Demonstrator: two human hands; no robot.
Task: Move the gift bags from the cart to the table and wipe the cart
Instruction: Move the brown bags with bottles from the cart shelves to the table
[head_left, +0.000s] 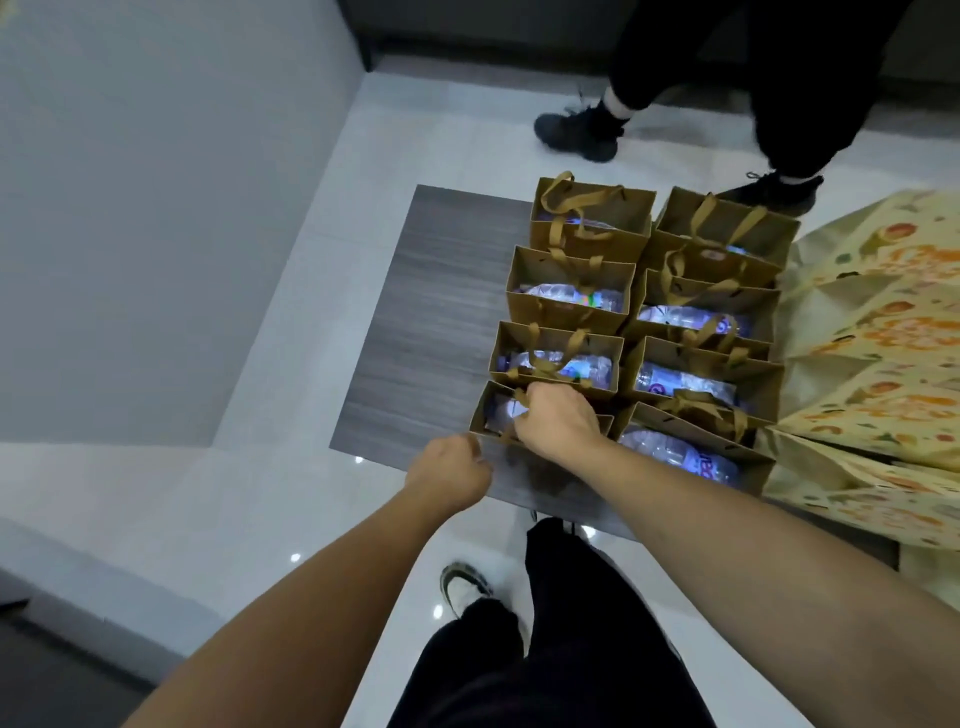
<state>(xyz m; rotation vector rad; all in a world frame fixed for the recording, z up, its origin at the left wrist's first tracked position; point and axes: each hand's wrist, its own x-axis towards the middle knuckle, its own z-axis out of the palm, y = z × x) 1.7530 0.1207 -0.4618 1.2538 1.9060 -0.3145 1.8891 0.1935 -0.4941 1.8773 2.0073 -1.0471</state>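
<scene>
Gift bags (639, 322), brown paper with ribbon handles, stand in two close rows of four on a dark wood-grain surface (431, 332), filling its right half; whether this surface is the cart or the table cannot be told from the view. Each bag stands open at the top and holds a clear plastic water bottle (571, 299) lying on its side. Nearest bag of the left row (488, 421) sits at the near edge, roughly at centre frame. Right hand (558, 418) reaches from 5 o'clock over this bag's mouth, knuckles up, fingers curled down around its ribbon handle (519, 397); the grip looks closed on the ribbon, though the fingertips are hidden under the hand. Left hand (449, 470) comes in from 7 o'clock and lies just beside the bag's near left corner, fingers curled into a loose fist; it may be pinching the bag's edge or the second ribbon, but the contact point is hidden and cannot be told. At 3 o'clock from the bags, touching the right row, lies a large cream-coloured bag with orange and green print (878, 332), partly crumpled. At 12 o'clock, beyond the surface, a second person's legs in dark trousers and dark shoes (576, 130) stand on pale glossy floor tiles (249, 499). At 6 o'clock the wearer's own dark trousers and one light shoe (465, 587) show.
</scene>
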